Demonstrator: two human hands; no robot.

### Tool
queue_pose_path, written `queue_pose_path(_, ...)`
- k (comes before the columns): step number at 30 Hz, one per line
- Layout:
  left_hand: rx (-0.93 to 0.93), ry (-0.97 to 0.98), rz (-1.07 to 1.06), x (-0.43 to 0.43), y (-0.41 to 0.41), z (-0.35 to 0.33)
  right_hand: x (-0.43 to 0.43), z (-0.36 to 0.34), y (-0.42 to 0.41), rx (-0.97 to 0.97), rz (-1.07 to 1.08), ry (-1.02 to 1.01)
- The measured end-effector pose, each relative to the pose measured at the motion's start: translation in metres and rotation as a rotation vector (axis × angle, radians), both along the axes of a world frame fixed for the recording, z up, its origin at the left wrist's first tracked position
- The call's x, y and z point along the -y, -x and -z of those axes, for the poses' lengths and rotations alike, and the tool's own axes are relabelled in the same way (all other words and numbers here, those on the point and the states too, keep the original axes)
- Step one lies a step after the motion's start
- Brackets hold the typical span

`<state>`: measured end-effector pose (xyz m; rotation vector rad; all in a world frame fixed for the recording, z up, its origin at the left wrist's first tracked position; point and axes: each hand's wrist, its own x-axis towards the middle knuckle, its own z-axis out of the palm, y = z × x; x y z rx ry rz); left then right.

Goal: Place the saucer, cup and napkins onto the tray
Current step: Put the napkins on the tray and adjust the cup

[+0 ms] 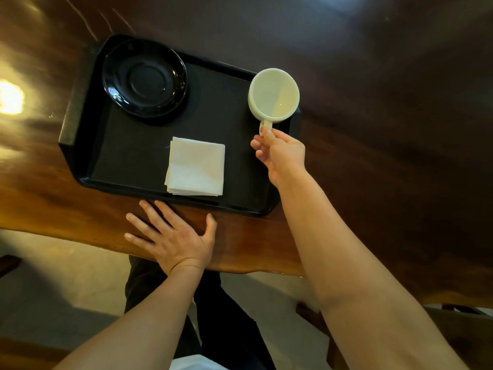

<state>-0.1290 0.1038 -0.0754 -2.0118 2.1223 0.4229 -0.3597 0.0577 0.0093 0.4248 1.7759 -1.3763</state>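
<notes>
Cup (273, 95) is the last item out: white, empty, held by its handle in the right hand (280, 153), fingers pinched shut on it, at the tray's (88, 145) right edge, upper-middle of frame. Can't tell if it's resting on the rim or lifted. Saucer (144, 78) already on tray, upper left. Napkins (196, 166) stacked on tray too, near its lower edge. So approx 2 of 3 done. Left hand (173, 236) open, flat on table (386, 116) just below tray, gripping nothing. Left to do, I'd judge: set cup down, prob. on saucer.
</notes>
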Motion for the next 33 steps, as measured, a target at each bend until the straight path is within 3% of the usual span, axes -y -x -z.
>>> queue_pose_path(12,0.002,-0.022,0.005,0.001,0.0,-0.002,0.002,-0.011,-0.001,0.015,0.01,0.0)
queue_pose_path(17,0.005,-0.032,0.008,0.002,-0.001,-0.003,0.003,-0.024,-0.02,-0.136,-0.019,-0.12)
queue_pose_path(25,0.002,-0.097,0.003,0.005,-0.001,-0.004,0.074,-0.022,-0.08,-0.144,-0.463,-0.06)
queue_pose_path(33,-0.051,-0.105,0.0,0.006,-0.004,0.0,0.144,-0.004,-0.089,0.004,-0.517,-0.157)
